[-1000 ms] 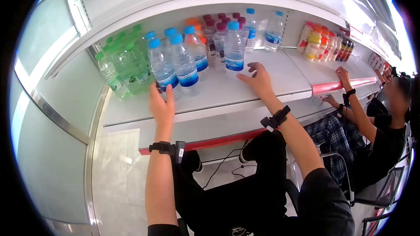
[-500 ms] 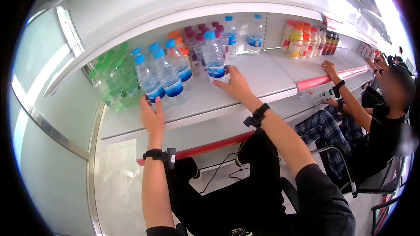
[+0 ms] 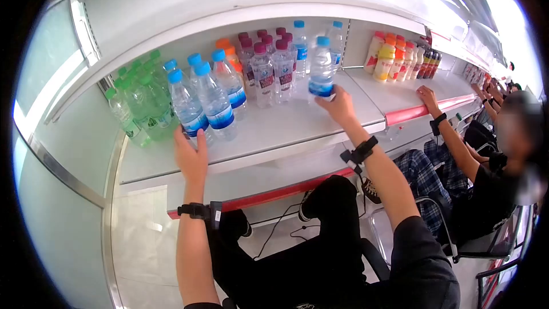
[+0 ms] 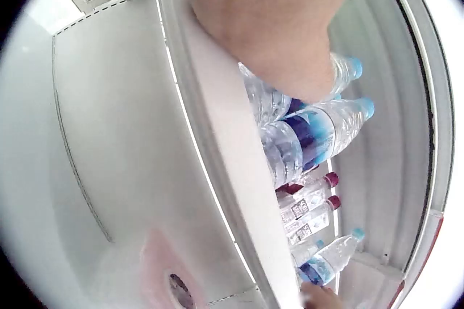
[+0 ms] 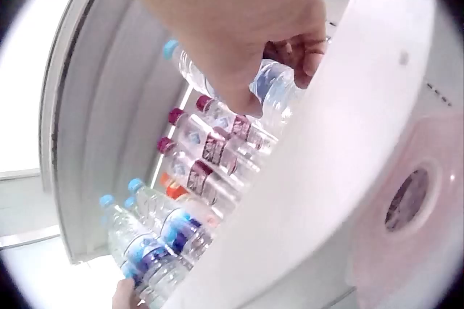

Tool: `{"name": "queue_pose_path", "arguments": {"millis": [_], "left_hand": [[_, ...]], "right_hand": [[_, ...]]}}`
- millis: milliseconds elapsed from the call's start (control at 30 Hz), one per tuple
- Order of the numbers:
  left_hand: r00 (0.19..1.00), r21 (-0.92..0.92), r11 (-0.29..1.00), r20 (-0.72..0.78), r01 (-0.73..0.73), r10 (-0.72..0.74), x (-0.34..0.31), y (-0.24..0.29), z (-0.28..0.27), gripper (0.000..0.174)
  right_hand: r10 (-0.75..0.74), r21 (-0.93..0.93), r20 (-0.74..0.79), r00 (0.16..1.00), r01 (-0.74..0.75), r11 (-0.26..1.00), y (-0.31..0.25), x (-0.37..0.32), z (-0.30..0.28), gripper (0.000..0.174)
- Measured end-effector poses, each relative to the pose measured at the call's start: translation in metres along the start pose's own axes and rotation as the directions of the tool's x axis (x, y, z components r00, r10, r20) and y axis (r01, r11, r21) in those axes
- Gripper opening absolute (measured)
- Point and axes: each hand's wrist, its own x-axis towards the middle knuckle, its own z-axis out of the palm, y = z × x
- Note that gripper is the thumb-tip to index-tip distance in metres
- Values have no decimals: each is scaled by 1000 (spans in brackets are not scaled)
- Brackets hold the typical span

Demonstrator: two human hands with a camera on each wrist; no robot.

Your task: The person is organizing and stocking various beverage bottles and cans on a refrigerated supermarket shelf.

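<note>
My right hand (image 3: pixel 341 107) grips the lower part of a blue-capped water bottle (image 3: pixel 321 67), upright over the shelf (image 3: pixel 274 129) and in front of the back-right bottles. In the right wrist view, thumb and fingers curl round its base. At the left, my left hand (image 3: pixel 191 157) holds the base of another blue-capped water bottle (image 3: pixel 184 100), thumb on one side and fingers on the other. A matching bottle (image 3: pixel 214 103) stands beside it. Maroon-capped bottles (image 3: pixel 263 77) fill the space between my hands.
Green bottles (image 3: pixel 137 103) crowd the shelf's left end by a glass panel (image 3: pixel 63 137). Behind stand orange-capped bottles (image 3: pixel 229 54) and blue-capped bottles (image 3: pixel 299 40). Juice bottles (image 3: pixel 386 60) are on the right section, where a seated person's hand (image 3: pixel 426 96) rests near the edge.
My right hand has taken hold of the blue-capped bottle and moved it right, uncovering the maroon-capped bottles behind its old spot. My left hand stays at its bottle. The head view has shifted.
</note>
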Motion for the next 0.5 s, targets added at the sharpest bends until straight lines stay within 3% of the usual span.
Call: {"name": "queue_pose_path", "arguments": {"millis": [100,167,367,500], "left_hand": [[1000,4,1000,18,10,-10,-1,3,-4,51],[1000,13,1000,6,-16,16,3,0,-1,51],[1000,-12,1000,10,-21,21,1,-1,-4,50],[999,-42,999,33,2,-1,0,1,-7,49]], "right_hand": [[-22,-122,-76,997,12,992,33,36,5,53],[-11,-174,-46,999,3,985,46,67,8,55],[9,-345,34,999,4,939,53,130,36,56],[24,-459,-26,999,-34,888,48,145,54,59]]}}
